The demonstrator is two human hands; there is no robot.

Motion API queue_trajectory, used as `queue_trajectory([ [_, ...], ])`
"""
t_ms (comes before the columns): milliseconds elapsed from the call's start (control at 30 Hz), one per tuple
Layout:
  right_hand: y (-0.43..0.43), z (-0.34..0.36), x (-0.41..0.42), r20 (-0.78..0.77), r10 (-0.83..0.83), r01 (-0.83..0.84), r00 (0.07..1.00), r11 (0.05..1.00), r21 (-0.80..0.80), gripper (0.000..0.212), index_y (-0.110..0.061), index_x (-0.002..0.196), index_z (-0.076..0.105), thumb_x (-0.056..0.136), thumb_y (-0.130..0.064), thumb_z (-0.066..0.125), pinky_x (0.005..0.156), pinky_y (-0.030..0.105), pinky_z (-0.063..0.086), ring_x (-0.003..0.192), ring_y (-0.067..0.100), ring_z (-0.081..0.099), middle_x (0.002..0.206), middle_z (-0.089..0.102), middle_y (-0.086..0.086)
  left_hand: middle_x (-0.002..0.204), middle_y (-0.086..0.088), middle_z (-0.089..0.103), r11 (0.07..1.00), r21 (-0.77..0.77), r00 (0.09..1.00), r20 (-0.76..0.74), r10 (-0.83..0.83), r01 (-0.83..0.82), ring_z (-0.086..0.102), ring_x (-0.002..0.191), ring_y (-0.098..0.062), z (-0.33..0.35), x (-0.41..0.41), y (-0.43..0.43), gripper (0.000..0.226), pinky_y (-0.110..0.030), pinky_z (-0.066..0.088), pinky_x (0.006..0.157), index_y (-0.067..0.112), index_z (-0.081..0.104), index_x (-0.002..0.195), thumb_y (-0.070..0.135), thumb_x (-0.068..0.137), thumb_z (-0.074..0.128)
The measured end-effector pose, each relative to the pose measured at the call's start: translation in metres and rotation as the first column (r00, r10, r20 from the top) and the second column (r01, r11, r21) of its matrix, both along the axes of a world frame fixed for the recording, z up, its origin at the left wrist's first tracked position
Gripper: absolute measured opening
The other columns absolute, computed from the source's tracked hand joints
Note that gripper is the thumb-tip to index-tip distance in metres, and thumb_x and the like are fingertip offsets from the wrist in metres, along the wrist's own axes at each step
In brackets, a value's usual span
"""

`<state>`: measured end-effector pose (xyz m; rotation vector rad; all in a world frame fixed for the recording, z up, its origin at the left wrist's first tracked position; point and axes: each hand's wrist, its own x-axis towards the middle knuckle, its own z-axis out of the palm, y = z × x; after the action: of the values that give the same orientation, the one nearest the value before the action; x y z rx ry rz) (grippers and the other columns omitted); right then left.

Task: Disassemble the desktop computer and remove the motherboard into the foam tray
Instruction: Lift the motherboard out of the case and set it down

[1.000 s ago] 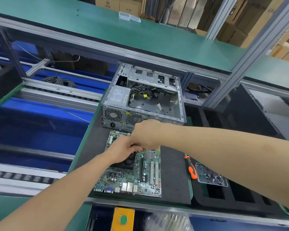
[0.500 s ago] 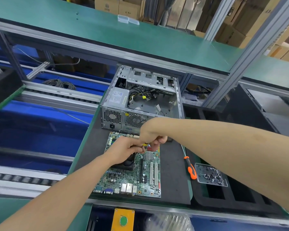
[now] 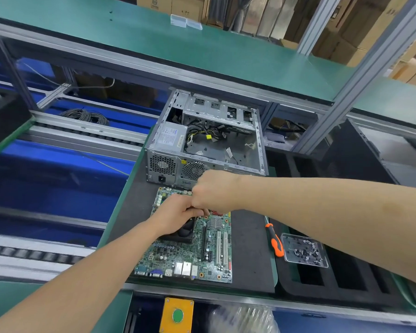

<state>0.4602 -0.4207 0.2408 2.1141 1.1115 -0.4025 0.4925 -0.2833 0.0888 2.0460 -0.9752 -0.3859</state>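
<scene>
Already out of the grey metal computer case (image 3: 168,165) and lying flat near the front edge of the black mat (image 3: 250,248): green motherboard (image 3: 190,258), port row toward the wearer. Case just behind it at the mat's back edge, lid off, power supply and loose cables left inside, board bay bare. Not yet in the black foam tray (image 3: 322,292) beside the mat's right edge. Judged well past halfway, with work on the board and the move into the tray left to do.

Left hand (image 3: 175,212) laid on the black cooler fan (image 3: 183,233) at the board's middle, fingers curled over its far edge, holding it. Right hand (image 3: 214,191) curled like a fist, knuckles up, touching the left hand's fingers above the board's far half. Fingertips hidden, so no telling whether pinching anything.

Orange-handled screwdriver (image 3: 274,241) lying at the mat's right edge. Clear plastic parts box (image 3: 304,251) resting on the foam tray just beside it.

Compared with half a second earlier: right hand shifted left and pressed against the left hand, fingertips then visible beneath it now covered. Board, case, screwdriver and box unmoved.
</scene>
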Motion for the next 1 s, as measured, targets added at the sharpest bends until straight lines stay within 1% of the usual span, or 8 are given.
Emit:
queue_trajectory([
  [100, 0.001, 0.006, 0.004, 0.009, -0.347, 0.344, 0.938, 0.933, 0.110, 0.036, -0.016, 0.076, 0.055, 0.089, -0.046, 0.070, 0.049, 0.027, 0.041, 0.063, 0.024, 0.060, 0.063, 0.049, -0.005, 0.084, 0.022, 0.075, 1.000, -0.002, 1.000, 0.001, 0.011, -0.011, 0.066, 0.077, 0.006, 0.002, -0.001, 0.000, 0.013, -0.021, 0.051, 0.075, 0.034, 0.079, 0.094, 0.027, 0.099, 0.068],
  [233, 0.005, 0.012, 0.014, -0.319, -0.837, 0.884, 0.444, 0.467, 0.005, 0.047, -0.009, 0.067, 0.066, 0.100, -0.040, 0.052, 0.036, 0.018, 0.043, 0.034, 0.012, 0.056, 0.045, 0.064, -0.002, 0.080, 0.039, 0.068, 0.998, -0.054, 1.000, -0.015, 0.013, -0.014, 0.061, 0.070, 0.017, 0.006, -0.005, 0.000, 0.022, -0.002, 0.040, 0.067, 0.039, 0.077, 0.093, 0.020, 0.098, 0.069],
  [367, 0.013, 0.008, 0.013, -0.148, -0.709, 0.723, 0.689, 0.688, 0.067, 0.032, -0.012, 0.065, 0.061, 0.093, -0.027, 0.063, 0.040, 0.022, 0.037, 0.052, 0.017, 0.059, 0.052, 0.060, -0.001, 0.077, 0.037, 0.069, 0.995, -0.088, 0.998, -0.045, 0.032, -0.036, 0.058, 0.062, 0.017, 0.006, -0.007, 0.003, 0.017, -0.002, 0.039, 0.063, 0.035, 0.079, 0.094, 0.019, 0.096, 0.071],
  [500, 0.016, 0.004, 0.005, -0.070, -0.650, 0.647, 0.757, 0.730, 0.221, 0.039, -0.019, 0.067, 0.040, 0.088, -0.016, 0.072, 0.045, 0.029, 0.036, 0.057, 0.020, 0.046, 0.074, 0.038, 0.003, 0.077, 0.029, 0.071, 0.996, -0.061, 0.997, -0.043, 0.057, -0.059, 0.060, 0.064, 0.010, 0.006, -0.008, 0.004, 0.012, -0.008, 0.038, 0.060, 0.032, 0.079, 0.101, 0.024, 0.096, 0.072],
  [667, 0.006, 0.014, -0.011, -0.143, -0.722, 0.727, 0.677, 0.625, 0.285, 0.035, -0.015, 0.064, 0.052, 0.089, -0.031, 0.072, 0.047, 0.026, 0.041, 0.054, 0.021, 0.052, 0.067, 0.053, 0.002, 0.099, 0.023, 0.074, 0.999, -0.025, 0.996, -0.082, -0.032, 0.030, 0.062, 0.085, 0.012, 0.018, -0.009, 0.005, 0.031, -0.004, 0.039, 0.078, 0.028, 0.076, 0.112, 0.008, 0.089, 0.067],
  [800, -0.003, 0.014, -0.029, -0.237, -0.756, 0.788, 0.610, 0.549, 0.278, 0.033, -0.011, 0.065, 0.061, 0.087, -0.032, 0.074, 0.051, 0.026, 0.044, 0.056, 0.025, 0.053, 0.063, 0.056, 0.003, 0.135, 0.009, 0.051, 0.831, 0.528, 0.906, 0.243, -0.346, 0.176, 0.046, 0.120, -0.008, 0.018, -0.013, 0.007, 0.079, -0.033, 0.038, 0.108, 0.035, 0.044, 0.141, 0.074, 0.074, 0.061],
  [867, -0.004, 0.011, -0.036, -0.265, -0.766, 0.806, 0.585, 0.514, 0.295, 0.028, -0.008, 0.072, 0.065, 0.088, -0.030, 0.073, 0.051, 0.026, 0.043, 0.057, 0.025, 0.050, 0.068, 0.059, 0.006, 0.140, 0.001, 0.042, 0.690, 0.719, 0.829, 0.338, -0.445, 0.077, 0.043, 0.127, -0.022, 0.013, -0.013, 0.009, 0.100, -0.045, 0.036, 0.107, 0.034, 0.030, 0.146, 0.087, 0.066, 0.055],
  [1000, -0.003, 0.005, -0.044, -0.285, -0.769, 0.814, 0.572, 0.490, 0.312, 0.037, -0.010, 0.065, 0.051, 0.089, -0.029, 0.073, 0.051, 0.026, 0.042, 0.055, 0.024, 0.048, 0.064, 0.053, 0.005, 0.131, -0.001, 0.039, 0.720, 0.685, 0.817, 0.350, -0.459, 0.112, 0.042, 0.117, -0.025, 0.010, -0.012, 0.012, 0.078, -0.044, 0.034, 0.095, 0.045, 0.032, 0.140, 0.072, 0.074, 0.064],
])
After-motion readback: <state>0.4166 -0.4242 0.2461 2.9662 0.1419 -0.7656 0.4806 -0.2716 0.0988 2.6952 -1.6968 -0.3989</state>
